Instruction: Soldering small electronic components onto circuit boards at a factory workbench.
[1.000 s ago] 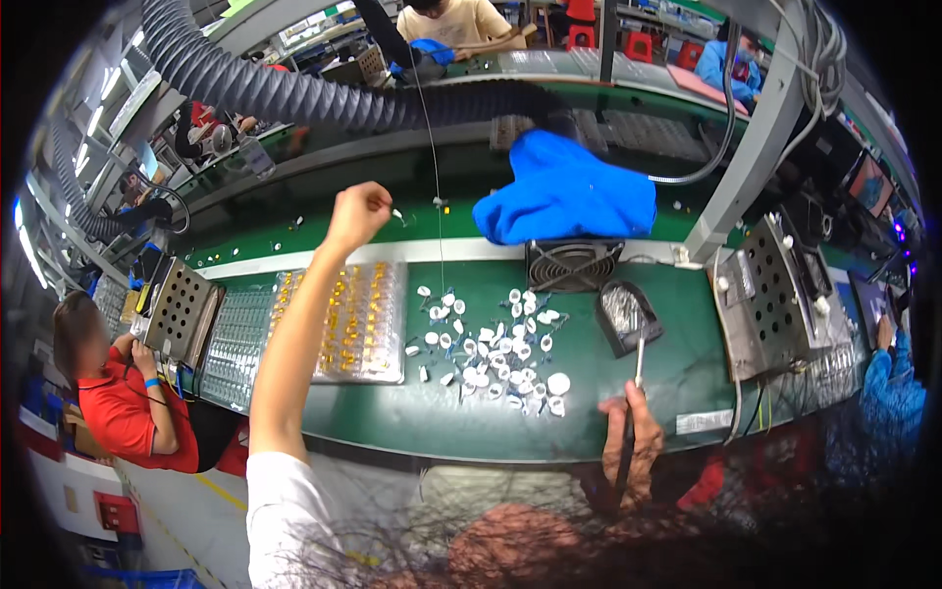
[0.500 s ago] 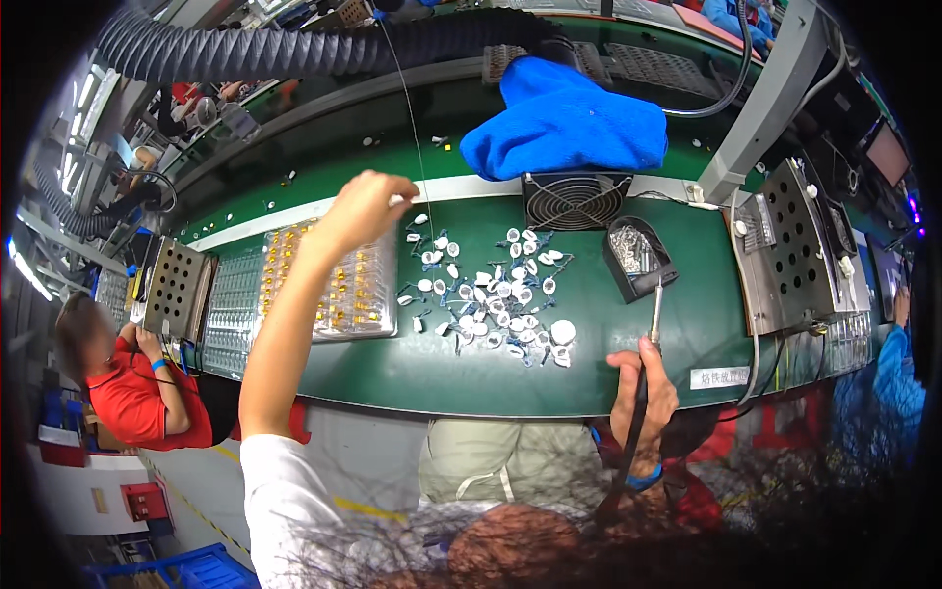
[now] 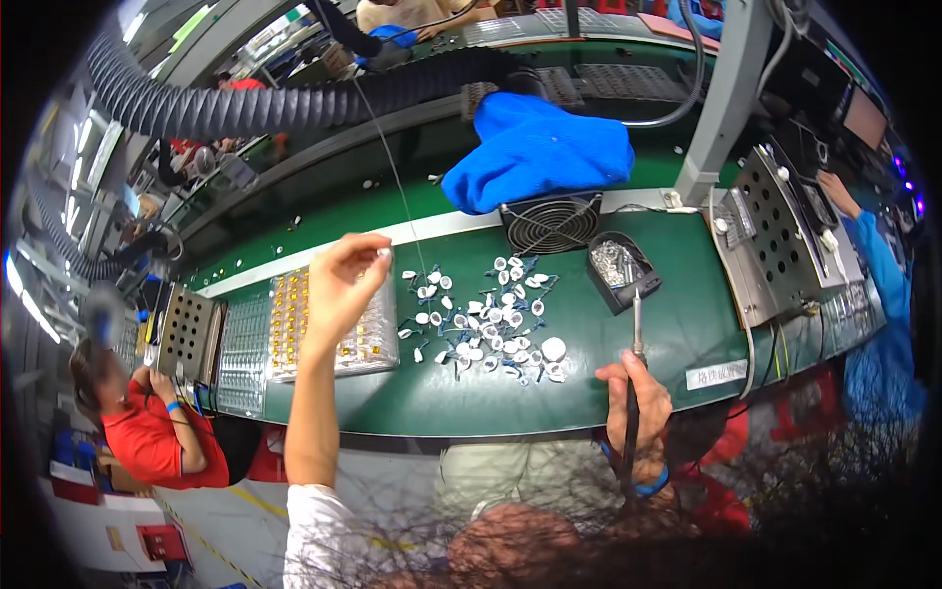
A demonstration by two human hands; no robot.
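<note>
With the middle of the loose scatter of small white oval parts with dark blue wires (image 3: 496, 316) as the clock's centre, the parts lie on a smooth dark green worktop (image 3: 442, 404). Toward ten o'clock the bare left hand (image 3: 341, 292) hangs over a clear plastic tray with rows of yellow pieces (image 3: 385, 346), its thumb and fingers curled toward each other; whether something small is pinched at the tips, I cannot tell. At four o'clock the right hand (image 3: 643, 402), a blue band (image 3: 652, 485) at its wrist, grasps the black handle of a slim soldering iron with a silver metal shaft (image 3: 638, 326). The shaft points to twelve, its tip at the near edge of a black arch-shaped holder with silvery bits inside (image 3: 601, 279), which sits at two o'clock; contact there is unclear. At one o'clock stands a square black fan with a round wire grille (image 3: 551, 228), a bright blue cloth (image 3: 549, 157) above it. A flat round white disc (image 3: 553, 348) lies at four, at the scatter's edge.
</note>
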